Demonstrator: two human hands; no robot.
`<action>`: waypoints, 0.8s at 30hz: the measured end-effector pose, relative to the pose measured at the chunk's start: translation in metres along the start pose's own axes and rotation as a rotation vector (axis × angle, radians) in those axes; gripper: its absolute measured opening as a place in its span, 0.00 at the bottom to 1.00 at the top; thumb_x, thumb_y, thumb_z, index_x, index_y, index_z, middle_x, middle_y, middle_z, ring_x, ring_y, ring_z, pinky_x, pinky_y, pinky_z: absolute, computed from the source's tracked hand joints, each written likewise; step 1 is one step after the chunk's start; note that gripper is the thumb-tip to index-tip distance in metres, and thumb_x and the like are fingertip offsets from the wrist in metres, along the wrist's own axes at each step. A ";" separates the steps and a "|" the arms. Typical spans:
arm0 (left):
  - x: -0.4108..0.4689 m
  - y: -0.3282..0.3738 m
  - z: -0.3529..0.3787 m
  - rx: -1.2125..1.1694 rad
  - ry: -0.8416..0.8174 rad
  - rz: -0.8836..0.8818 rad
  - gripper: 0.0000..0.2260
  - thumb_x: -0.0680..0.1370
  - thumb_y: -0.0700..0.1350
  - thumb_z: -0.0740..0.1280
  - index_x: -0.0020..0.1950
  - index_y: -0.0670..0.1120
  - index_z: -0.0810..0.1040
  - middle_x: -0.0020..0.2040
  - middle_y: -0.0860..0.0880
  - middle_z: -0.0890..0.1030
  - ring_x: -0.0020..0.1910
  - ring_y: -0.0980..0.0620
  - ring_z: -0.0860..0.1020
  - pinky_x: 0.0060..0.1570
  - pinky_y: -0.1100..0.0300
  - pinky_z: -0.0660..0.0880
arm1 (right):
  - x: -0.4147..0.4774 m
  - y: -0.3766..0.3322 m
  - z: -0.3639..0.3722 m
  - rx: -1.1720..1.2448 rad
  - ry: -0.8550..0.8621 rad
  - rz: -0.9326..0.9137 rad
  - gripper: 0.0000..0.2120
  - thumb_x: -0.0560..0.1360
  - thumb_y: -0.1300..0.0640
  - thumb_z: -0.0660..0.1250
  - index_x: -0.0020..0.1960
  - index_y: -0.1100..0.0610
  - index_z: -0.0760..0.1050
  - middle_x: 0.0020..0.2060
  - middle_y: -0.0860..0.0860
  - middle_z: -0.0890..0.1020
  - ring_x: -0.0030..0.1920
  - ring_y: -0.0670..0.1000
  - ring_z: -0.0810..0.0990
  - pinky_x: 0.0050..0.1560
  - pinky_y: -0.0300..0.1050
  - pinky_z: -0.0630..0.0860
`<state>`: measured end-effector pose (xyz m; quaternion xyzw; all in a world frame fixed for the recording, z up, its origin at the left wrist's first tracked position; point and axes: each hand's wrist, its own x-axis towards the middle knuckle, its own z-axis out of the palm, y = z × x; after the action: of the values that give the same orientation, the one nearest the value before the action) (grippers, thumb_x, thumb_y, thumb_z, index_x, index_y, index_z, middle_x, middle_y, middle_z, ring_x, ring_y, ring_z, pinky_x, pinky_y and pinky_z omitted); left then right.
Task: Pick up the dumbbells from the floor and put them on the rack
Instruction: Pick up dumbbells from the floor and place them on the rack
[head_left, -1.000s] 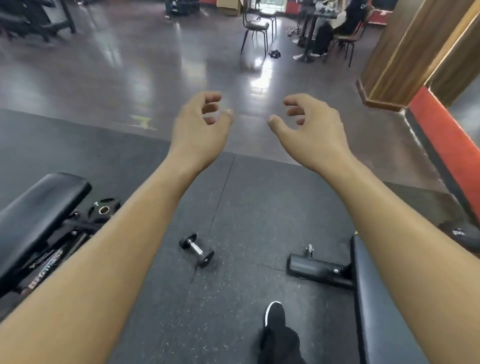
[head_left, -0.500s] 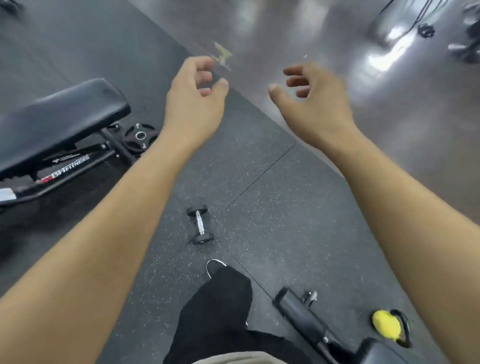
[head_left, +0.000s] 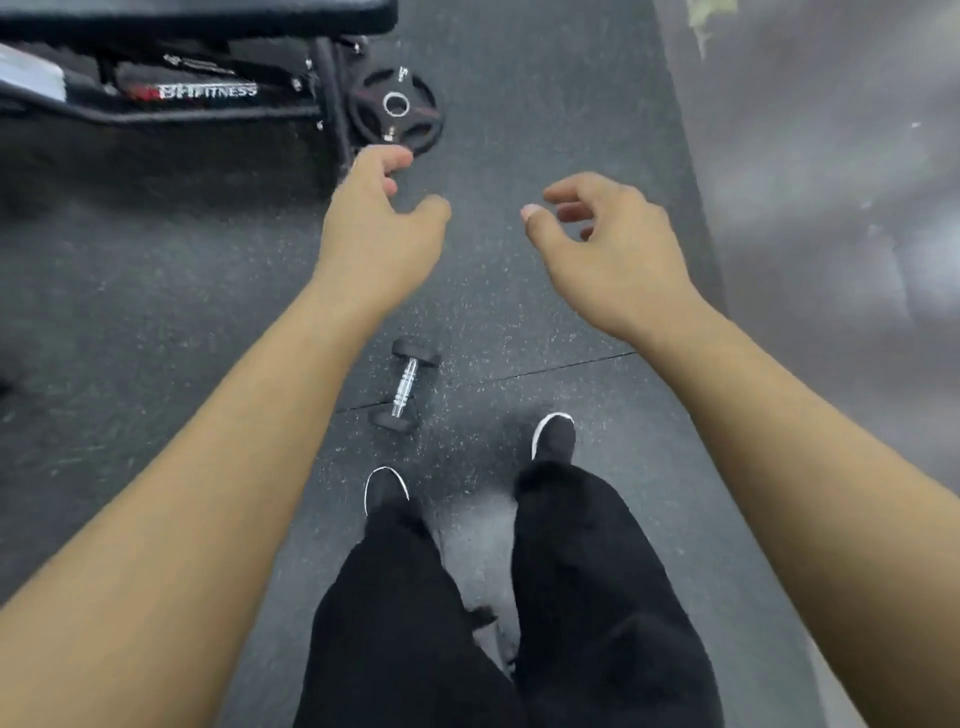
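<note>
head view: looks down at the floor.
dumbbell (head_left: 405, 385): on the rubber mat (head_left: 156, 312), lying across a tile seam, just ahead of the left shoe (head_left: 385, 488).
left hand (head_left: 379, 234): in the air, fingers loosely curled, holds nothing.
right hand (head_left: 608, 249): same, empty, loose curl.
rack: not in view.
handling: small, rigid, probably light; may roll. Best grip is likely the ribbed chrome handle at mid-span, one hand.
nearby: weight plate (head_left: 397, 111) beside the bench frame (head_left: 208, 93), well apart from the dumbbell.
</note>
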<state>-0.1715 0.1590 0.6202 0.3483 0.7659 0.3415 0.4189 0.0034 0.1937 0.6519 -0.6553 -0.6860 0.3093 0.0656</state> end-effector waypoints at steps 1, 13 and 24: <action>0.011 -0.015 0.007 -0.022 0.047 -0.058 0.22 0.80 0.50 0.67 0.74 0.54 0.70 0.69 0.52 0.73 0.60 0.56 0.74 0.54 0.65 0.72 | 0.020 0.008 0.016 -0.007 -0.042 -0.018 0.20 0.82 0.40 0.62 0.69 0.48 0.78 0.63 0.47 0.83 0.63 0.51 0.80 0.66 0.49 0.75; 0.053 -0.246 0.127 -0.230 0.558 -0.712 0.27 0.79 0.50 0.67 0.77 0.55 0.64 0.71 0.52 0.68 0.41 0.65 0.69 0.32 0.68 0.64 | 0.143 0.132 0.242 -0.185 -0.527 -0.298 0.23 0.84 0.37 0.55 0.72 0.48 0.74 0.60 0.48 0.82 0.62 0.53 0.79 0.57 0.45 0.70; 0.064 -0.422 0.240 -0.363 0.653 -0.961 0.30 0.78 0.50 0.68 0.78 0.52 0.61 0.69 0.44 0.71 0.51 0.46 0.78 0.41 0.58 0.71 | 0.182 0.234 0.409 -0.342 -0.652 -0.440 0.30 0.82 0.37 0.57 0.81 0.48 0.61 0.70 0.55 0.76 0.70 0.60 0.74 0.68 0.56 0.72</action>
<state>-0.0911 0.0457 0.1503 -0.2360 0.8558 0.3286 0.3223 -0.0221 0.2145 0.1478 -0.3627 -0.8357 0.3607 -0.1999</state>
